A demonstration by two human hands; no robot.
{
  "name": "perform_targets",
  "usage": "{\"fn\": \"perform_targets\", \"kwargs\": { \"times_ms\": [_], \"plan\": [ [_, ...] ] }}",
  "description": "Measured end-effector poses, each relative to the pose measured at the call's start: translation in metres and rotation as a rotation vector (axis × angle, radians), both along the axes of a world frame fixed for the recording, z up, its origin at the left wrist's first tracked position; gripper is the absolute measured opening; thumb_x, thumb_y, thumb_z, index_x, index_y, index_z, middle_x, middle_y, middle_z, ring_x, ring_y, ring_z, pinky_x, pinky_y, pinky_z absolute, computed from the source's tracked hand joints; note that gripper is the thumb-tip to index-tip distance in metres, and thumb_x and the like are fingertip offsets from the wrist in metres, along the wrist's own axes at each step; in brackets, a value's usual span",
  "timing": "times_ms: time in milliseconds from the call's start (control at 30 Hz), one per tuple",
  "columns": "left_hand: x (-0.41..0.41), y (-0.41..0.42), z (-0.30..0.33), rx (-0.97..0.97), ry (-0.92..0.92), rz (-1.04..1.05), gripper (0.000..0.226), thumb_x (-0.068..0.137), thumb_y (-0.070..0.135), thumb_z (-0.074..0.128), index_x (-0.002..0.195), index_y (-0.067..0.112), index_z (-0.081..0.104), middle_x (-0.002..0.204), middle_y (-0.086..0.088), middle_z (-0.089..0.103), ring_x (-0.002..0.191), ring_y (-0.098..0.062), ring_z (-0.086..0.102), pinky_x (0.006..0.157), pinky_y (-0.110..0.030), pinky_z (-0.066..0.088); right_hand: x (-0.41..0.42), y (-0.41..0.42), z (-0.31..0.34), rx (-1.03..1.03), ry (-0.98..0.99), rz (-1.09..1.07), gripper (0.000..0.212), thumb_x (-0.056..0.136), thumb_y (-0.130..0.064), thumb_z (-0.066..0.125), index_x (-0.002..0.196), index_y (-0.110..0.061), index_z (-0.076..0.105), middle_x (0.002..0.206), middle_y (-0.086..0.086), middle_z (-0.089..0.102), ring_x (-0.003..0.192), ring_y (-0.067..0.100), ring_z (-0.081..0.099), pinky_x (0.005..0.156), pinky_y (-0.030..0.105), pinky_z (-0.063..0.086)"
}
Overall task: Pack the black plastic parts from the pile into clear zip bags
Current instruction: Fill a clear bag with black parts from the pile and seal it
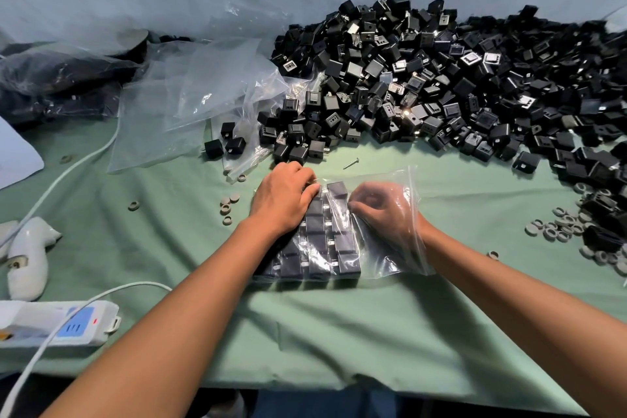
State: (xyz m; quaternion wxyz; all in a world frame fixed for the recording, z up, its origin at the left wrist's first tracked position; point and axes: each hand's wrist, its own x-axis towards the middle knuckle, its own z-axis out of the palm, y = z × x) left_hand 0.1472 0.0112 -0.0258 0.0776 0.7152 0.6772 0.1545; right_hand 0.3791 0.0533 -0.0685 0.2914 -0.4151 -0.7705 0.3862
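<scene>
Filling a clear zip bag (380, 241) on the table (305, 322), black plastic parts (325, 231) in rows.
Our left hand (283, 202) presses curled fingers on the rows; our right hand (383, 210), inside the slippery film, seemingly pinches one part. Parts rigid, light; pile (441, 88) beyond. No legible writing.

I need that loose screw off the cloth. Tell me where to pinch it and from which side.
Pinch the screw mid-shaft, coming straight down from above. It lies flat and alone on the green cloth, tilted, its head at the upper right end, just in front of the pile, so both long sides are free.
</scene>
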Motion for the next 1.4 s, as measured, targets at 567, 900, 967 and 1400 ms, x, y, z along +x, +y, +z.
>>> {"fn": "perform_targets", "kwargs": {
  "times_ms": [567,900,967,1400],
  "plan": [
    [0.041,-0.028,-0.002,-0.168,0.099,-0.111,0.072,0.105,0.059,0.018,0.163,0.023,-0.006,0.168,0.007,-0.018,0.154,-0.014,-0.021,0.127,-0.041,-0.008,-0.003,-0.004,0.001,-0.025,0.056,-0.013,0.035,0.099,-0.033,0.063,0.123,-0.008,0.070,0.111,0.007,0.076,0.098,0.013,0.075,0.086,0.042,0.063],
    [0.055,-0.031,-0.009,-0.152,0.231,-0.111,0.074,0.104,0.062,0.010,0.163,0.020,-0.004,0.170,0.004,-0.014,0.156,-0.018,-0.015,0.128,-0.044,-0.006,-0.001,-0.012,0.014,-0.158,0.095,-0.052,0.006,0.096,-0.014,0.070,0.099,-0.016,0.075,0.090,-0.001,0.078,0.084,0.009,0.076,0.076,0.032,0.063],
    [0.056,-0.031,-0.008,-0.159,0.240,-0.111,0.075,0.104,0.063,0.009,0.163,0.020,-0.005,0.170,0.003,-0.012,0.157,-0.019,-0.013,0.128,-0.045,-0.004,0.006,-0.013,0.024,-0.318,0.149,-0.034,0.010,0.095,-0.019,0.072,0.103,-0.014,0.075,0.092,0.004,0.079,0.085,0.017,0.077,0.072,0.032,0.063],
    [0.061,-0.031,-0.003,-0.132,0.312,-0.163,0.075,0.098,0.062,-0.003,0.163,0.024,-0.003,0.170,0.003,-0.011,0.156,-0.019,-0.016,0.128,-0.046,-0.003,0.104,0.037,0.048,-0.226,0.021,-0.787,0.030,0.094,0.001,0.051,0.116,-0.005,0.070,0.101,0.017,0.075,0.075,0.021,0.074,0.068,0.034,0.062]
  ]
}}
